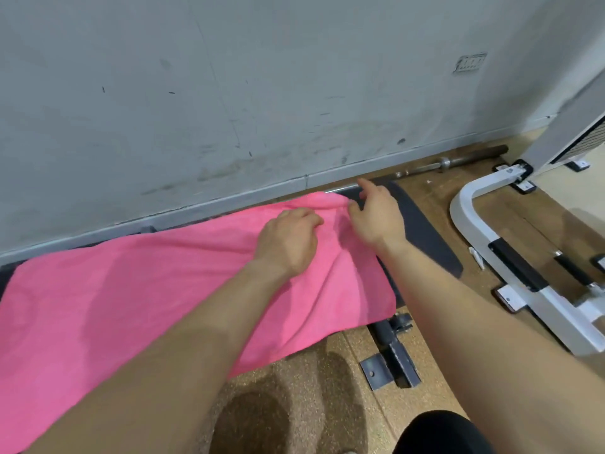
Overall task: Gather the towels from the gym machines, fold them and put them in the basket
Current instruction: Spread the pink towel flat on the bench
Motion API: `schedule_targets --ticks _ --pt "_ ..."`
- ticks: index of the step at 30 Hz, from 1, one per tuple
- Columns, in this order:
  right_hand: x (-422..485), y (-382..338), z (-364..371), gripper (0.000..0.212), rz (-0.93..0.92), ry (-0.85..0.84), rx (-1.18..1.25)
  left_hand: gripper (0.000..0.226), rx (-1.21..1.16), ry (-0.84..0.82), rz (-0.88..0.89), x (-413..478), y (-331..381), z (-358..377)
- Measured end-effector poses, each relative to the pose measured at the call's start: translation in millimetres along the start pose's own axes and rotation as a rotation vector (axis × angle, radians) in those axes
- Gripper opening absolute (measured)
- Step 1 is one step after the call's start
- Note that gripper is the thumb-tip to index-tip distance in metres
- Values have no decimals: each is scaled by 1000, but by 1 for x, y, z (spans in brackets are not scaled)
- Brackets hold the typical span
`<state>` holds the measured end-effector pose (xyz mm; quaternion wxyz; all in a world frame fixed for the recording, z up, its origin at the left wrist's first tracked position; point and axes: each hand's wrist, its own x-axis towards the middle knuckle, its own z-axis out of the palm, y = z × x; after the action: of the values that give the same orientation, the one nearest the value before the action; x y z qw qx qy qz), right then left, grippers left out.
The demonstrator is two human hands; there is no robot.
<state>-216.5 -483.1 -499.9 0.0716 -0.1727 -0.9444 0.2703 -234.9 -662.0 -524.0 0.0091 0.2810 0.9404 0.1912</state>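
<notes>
Pink towel (157, 290) lay spread over black gym bench pad (425, 231), along pad's wall-side edge. Near edge drooped over pad's front toward cork floor (294, 404).

Judged soft, light, limp: would sag and crease, not slide. Best taken by far right corner and matching near corner.

Left hand (288, 239) had fingers curled, bunching cloth near far right corner. Right hand (376, 217) was loosely spread with forefinger straight and thumb at towel's corner, holding nothing firmly.

White machine frame (474, 224) stood right of pad, barbell (458, 162) by wall.
</notes>
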Motion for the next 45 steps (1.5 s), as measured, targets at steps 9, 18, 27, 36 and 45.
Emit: schedule_targets --ticks 9,18,27,36,45 --pt "-94 36 23 69 -247 -274 -371 69 220 -275 0 37 1 21" --pt "-85 74 -8 70 -308 -370 -564 75 249 -227 13 20 11 37" --pt "-93 54 -7 71 -342 -295 -455 68 205 -206 12 70 33 40" --pt "-82 71 0 73 -334 -350 -499 71 251 -267 147 94 21 38" --pt "-83 78 -5 76 -340 -373 -504 71 224 -260 210 102 26 52"
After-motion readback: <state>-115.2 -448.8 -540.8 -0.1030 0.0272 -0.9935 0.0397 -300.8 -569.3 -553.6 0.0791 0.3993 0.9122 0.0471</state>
